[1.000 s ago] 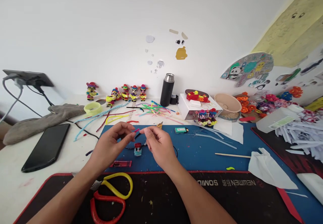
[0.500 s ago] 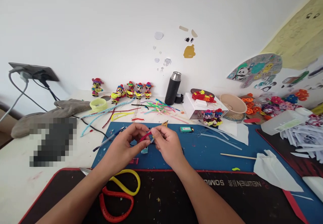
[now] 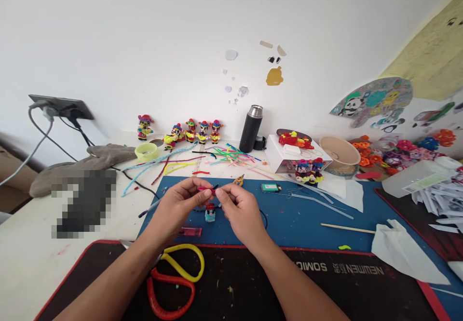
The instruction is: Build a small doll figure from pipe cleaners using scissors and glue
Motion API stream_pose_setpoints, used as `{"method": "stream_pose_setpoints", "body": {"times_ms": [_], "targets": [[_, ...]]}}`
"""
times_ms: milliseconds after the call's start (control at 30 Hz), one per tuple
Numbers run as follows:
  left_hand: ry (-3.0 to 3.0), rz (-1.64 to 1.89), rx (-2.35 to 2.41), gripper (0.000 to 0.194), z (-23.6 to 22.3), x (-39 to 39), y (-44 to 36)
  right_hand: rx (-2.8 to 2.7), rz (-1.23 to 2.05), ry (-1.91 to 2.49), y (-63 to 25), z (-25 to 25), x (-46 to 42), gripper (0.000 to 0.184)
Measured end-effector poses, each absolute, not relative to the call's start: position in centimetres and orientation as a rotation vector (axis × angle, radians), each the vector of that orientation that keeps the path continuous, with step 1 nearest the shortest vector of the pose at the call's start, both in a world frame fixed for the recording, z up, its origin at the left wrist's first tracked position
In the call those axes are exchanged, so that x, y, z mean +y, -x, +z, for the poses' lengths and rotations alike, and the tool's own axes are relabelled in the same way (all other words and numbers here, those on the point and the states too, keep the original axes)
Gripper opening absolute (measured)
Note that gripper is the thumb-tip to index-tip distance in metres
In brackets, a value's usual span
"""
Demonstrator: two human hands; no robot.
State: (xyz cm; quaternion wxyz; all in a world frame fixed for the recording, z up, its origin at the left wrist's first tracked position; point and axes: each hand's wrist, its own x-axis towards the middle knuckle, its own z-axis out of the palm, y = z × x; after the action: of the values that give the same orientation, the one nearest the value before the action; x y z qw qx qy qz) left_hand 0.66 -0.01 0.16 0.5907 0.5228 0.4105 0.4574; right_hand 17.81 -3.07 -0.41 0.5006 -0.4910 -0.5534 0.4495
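Along the worktop's back edge, a black flask stands with its cap close by. To its right come a white box and a bowl. Towards the back right corner, a bottle sits beside heaped paper strips. A tape roll rests near the back edge, left of the flask. Above the left side, a socket panel holds plugged cables.

White wall w/ stickers; yellow sheet upper R; off-white tabletop
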Motion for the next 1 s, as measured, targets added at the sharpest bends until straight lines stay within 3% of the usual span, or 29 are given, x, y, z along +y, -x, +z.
{"method": "stream_pose_setpoints", "body": {"times_ms": [467, 700, 1000], "targets": [[-1.521, 1.142, 1.124, 0.028, 1.4, 0.4, 0.1, -1.427, 1.097, 1.209, -17.6, -0.6, -3.2, 0.033], [-1.851, 1.037, 1.36, 0.025, 0.2, 0.6, 0.3, -1.34, 1.104, 1.167, -17.9, -0.4, -3.1, 0.037], [-2.097, 1.059, 1.312, 0.022, -0.6, 0.5, 0.2, -1.331, 1.112, 1.18, -18.0, -0.7, -2.8, 0.034]]}}
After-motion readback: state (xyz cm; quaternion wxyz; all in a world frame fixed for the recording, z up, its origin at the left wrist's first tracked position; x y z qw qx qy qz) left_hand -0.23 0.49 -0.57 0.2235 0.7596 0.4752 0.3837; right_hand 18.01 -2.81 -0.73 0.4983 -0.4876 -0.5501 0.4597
